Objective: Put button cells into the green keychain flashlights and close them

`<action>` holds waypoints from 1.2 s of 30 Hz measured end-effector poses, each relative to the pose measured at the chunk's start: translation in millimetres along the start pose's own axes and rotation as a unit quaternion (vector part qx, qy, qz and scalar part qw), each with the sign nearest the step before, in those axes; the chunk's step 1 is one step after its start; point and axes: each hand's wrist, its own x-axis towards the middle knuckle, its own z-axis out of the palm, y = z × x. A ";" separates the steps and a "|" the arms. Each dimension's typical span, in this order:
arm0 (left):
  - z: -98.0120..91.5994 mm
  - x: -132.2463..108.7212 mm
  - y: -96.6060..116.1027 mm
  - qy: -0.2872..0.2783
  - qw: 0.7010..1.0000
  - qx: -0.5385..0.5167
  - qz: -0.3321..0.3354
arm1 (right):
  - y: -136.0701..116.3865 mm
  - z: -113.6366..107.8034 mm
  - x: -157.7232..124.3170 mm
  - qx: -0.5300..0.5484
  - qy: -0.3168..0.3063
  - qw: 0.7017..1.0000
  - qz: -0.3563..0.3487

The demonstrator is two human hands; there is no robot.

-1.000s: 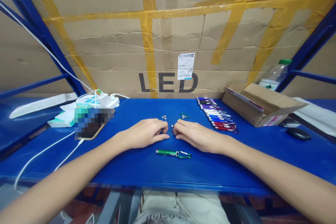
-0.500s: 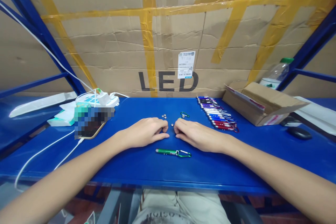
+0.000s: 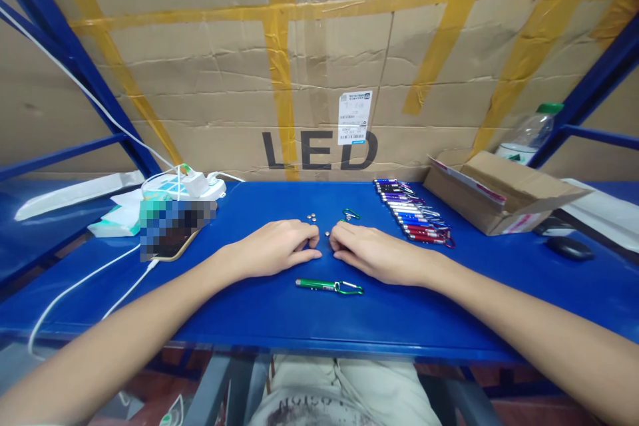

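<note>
My left hand [image 3: 282,247] rests on the blue table [image 3: 239,319] with its fingers loosely curled and the thumb below them; nothing shows in it. Facing it across a small gap, my right hand [image 3: 367,254] is curled too, palm side hidden, with no object visible in its fingers. A small silver disc [image 3: 327,234] lies between the fingertips. Several similar small metal discs [image 3: 312,217] sit just beyond the left fingers. A green carabiner clip [image 3: 351,214] lies behind the right hand, its lower part hidden. Nearer me is a green penlight [image 3: 317,285] with a green carabiner.
Penlights [image 3: 414,218] in several colours form a row at right, beside an open cardboard box [image 3: 499,196] and a black mouse [image 3: 569,248]. On the left are a phone [image 3: 182,239] on a cable, a tissue pack [image 3: 116,221] and a power strip [image 3: 212,186]. A bottle [image 3: 532,136] stands behind.
Both hands keep the same pose and place on the table. The view has shifted very slightly, so everything sits a little higher in the picture.
</note>
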 end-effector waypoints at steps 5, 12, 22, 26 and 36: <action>-0.8 0.0 0.6 -0.001 1.000 -0.001 -0.002 | -0.2 0.6 0.2 -0.006 0.002 1.000 -0.007; -1.3 -0.4 1.2 -0.001 1.000 -0.002 -0.005 | 1.8 2.3 0.9 -0.013 -0.004 1.000 -0.006; 1.1 -0.3 -2.0 0.009 1.000 -0.004 0.004 | -1.6 2.2 0.7 -0.007 0.001 1.000 0.007; 1.2 -0.6 -2.6 0.011 1.000 -0.010 0.007 | -3.6 0.9 1.2 0.014 0.008 1.000 0.019; -0.7 -1.0 -0.6 0.011 1.000 -0.013 0.006 | -0.8 2.9 -0.6 -0.024 0.123 0.991 0.038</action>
